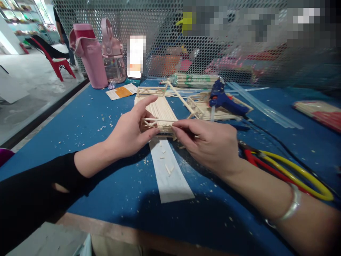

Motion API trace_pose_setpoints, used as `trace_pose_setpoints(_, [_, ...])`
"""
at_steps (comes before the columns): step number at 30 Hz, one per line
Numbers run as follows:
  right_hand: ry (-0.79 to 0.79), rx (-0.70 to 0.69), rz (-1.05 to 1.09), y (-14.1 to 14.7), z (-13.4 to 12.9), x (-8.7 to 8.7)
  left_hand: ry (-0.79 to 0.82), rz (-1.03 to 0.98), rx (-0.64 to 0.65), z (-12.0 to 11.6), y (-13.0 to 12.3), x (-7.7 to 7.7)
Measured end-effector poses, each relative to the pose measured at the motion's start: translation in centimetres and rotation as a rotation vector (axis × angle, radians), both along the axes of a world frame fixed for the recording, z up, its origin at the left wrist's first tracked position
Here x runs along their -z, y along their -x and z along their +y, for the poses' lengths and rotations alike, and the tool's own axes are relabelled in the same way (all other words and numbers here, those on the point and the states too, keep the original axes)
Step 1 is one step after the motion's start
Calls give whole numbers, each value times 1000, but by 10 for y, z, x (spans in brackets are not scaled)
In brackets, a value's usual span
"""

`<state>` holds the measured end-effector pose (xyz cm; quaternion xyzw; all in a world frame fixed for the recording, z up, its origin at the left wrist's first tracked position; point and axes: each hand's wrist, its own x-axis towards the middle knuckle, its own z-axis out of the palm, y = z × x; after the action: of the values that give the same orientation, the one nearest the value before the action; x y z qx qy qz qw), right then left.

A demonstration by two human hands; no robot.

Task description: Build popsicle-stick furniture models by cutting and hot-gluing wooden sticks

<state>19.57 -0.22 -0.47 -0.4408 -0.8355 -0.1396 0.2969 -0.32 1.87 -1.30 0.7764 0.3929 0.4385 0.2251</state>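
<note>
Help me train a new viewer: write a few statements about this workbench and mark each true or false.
1. Both the left hand and right hand are at the near end of the stick frame. True.
2. The bracelet is on the left wrist. False: it is on the right one.
3. Small scraps lie on the paper strip. True.
4. The glue gun lies on that strip. False: it rests on another stick piece.
5. The pink flask stands left of the phone. True.
</note>
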Motion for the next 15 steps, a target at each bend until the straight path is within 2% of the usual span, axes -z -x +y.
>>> trace_pose_setpoints(7, [41, 22, 4, 0, 0, 0, 29, -13, 3, 0, 0, -1])
trace_pose_setpoints(15, [-173, -63, 25, -2, 4, 6, -37, 20, -7, 1, 1, 1])
